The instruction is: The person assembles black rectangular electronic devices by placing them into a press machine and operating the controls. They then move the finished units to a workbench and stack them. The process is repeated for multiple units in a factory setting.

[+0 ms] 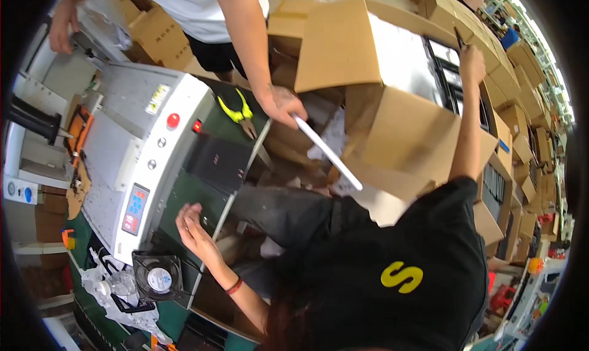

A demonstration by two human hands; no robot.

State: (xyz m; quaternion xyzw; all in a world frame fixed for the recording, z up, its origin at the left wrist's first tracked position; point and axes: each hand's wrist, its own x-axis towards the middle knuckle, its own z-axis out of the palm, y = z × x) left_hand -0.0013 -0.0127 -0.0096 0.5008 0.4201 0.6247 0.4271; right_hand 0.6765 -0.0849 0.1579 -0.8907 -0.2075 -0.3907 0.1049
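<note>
Right hand (472, 64) closes round a slim black stick-like object (459, 38), jutting past its fingers; left hand (197, 233), half-curled, loosely open, hovers near a flat black rectangular panel (215, 163).

Green tabletop (172, 222) is lying open beside the left hand (197, 229), between the black pouch (218, 162) and the near fan (157, 276); the machine (156, 152) is blocking passage left. Pliers (238, 110) are obstructing the far end. Toward the right, a co-worker's hand (284, 106) is extending a white bar (329, 155) across the gap. Carton flaps (408, 136) are standing between this bar and the right hand (472, 64).
</note>
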